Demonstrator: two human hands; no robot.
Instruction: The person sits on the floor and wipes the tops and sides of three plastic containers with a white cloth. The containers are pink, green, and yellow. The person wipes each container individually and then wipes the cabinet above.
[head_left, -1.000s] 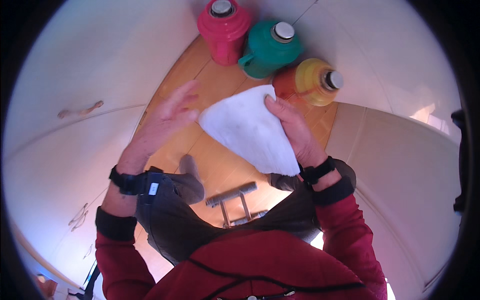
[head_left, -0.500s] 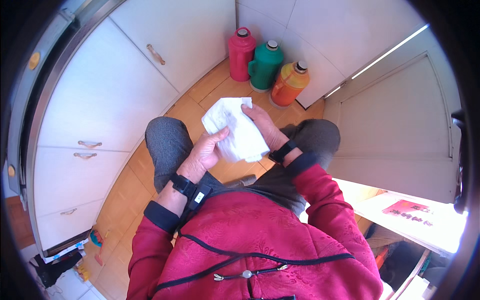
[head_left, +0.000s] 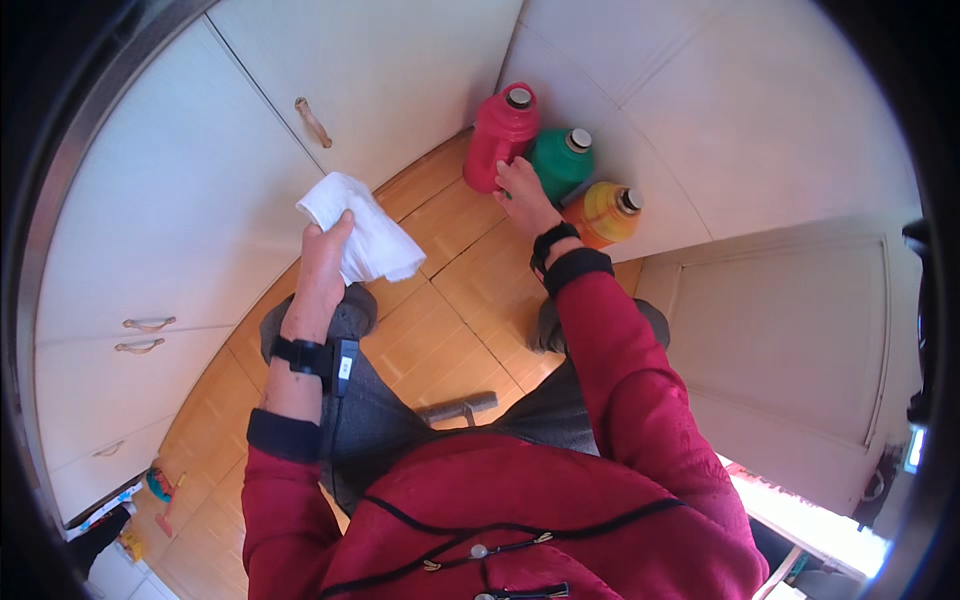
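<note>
My left hand [head_left: 328,245] holds a folded white cloth [head_left: 368,235], thumb on top and the fingers hidden underneath. It is raised near the white cupboard front at the left. At the far side my right hand [head_left: 527,195] reaches to the green thermos flask [head_left: 562,163]. Its fingers curl at the flask's left side, where the handle is; the hand covers most of that handle. Just left of it stands a red thermos flask [head_left: 500,135], close to the fingertips. An orange-yellow thermos flask [head_left: 603,216] stands to the right, partly behind my right wrist.
White cupboards [head_left: 170,190] with metal handles line the left, and a white tiled wall [head_left: 720,120] rises behind the flasks. A pale panelled door [head_left: 790,340] is at the right. Below me, a grey bar-shaped thing [head_left: 458,408] lies on the wooden floor [head_left: 450,320].
My hands have parted. The left took the white cloth leftward; the right let go of it and went forward to the green thermos flask. The view has shifted a little.
</note>
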